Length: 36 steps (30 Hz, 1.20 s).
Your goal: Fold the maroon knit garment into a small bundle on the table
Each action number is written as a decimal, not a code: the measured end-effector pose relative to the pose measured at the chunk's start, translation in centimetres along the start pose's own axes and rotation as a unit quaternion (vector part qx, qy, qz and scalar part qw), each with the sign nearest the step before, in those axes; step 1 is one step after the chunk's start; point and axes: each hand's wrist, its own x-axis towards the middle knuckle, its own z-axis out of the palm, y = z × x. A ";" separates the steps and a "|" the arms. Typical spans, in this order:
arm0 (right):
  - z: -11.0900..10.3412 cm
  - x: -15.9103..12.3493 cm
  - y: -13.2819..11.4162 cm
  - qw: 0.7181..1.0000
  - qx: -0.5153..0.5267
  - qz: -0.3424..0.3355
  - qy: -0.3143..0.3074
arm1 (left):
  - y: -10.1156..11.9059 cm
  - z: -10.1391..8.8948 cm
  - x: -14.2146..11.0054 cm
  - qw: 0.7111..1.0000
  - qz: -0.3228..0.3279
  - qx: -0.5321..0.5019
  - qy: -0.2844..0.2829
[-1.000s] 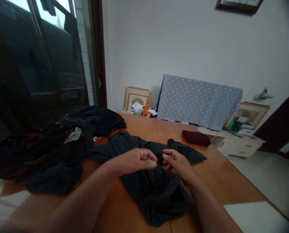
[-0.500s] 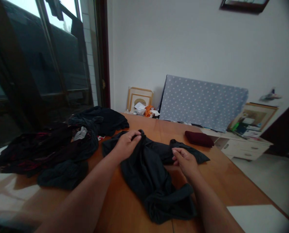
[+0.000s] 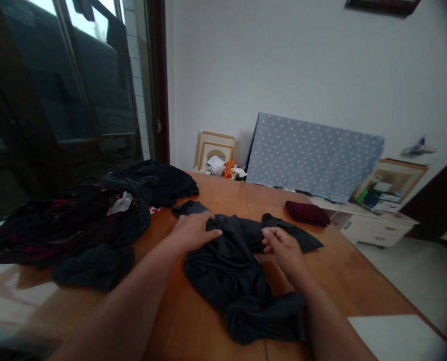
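A crumpled dark grey garment (image 3: 238, 271) lies on the wooden table (image 3: 204, 331) in front of me. My left hand (image 3: 193, 231) rests on its upper left part, fingers curled into the cloth. My right hand (image 3: 283, 248) pinches a fold of the same garment near its right side. Both forearms reach in from the bottom of the view.
A heap of dark clothes (image 3: 80, 225) covers the table's left side. A folded maroon cloth (image 3: 306, 213) lies at the far right of the table. A dotted blue board (image 3: 313, 155), picture frames (image 3: 214, 150) and a low white cabinet (image 3: 374, 228) stand by the wall. A white sheet (image 3: 396, 338) lies at the near right.
My left hand moved from beside the right hand out to the garment's upper left, gripped the cloth and now presses it lower on the table. The right hand stayed nearly in place.
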 end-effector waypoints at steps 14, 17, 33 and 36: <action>2.3 -1.0 0.4 0.986 -0.067 -0.084 -0.124 | 6.1 0.1 -4.0 0.793 0.201 -0.315 -0.481; 1.4 -0.5 0.2 0.996 0.077 -0.004 -0.049 | 4.4 0.0 -2.5 0.868 0.113 -0.370 -0.313; -0.6 1.0 1.4 0.962 0.251 0.104 0.001 | -4.7 2.6 2.2 0.980 -0.179 -0.089 -0.003; -0.4 0.1 0.2 0.960 0.245 0.114 -0.072 | -4.9 3.0 2.6 0.978 -0.170 -0.118 0.028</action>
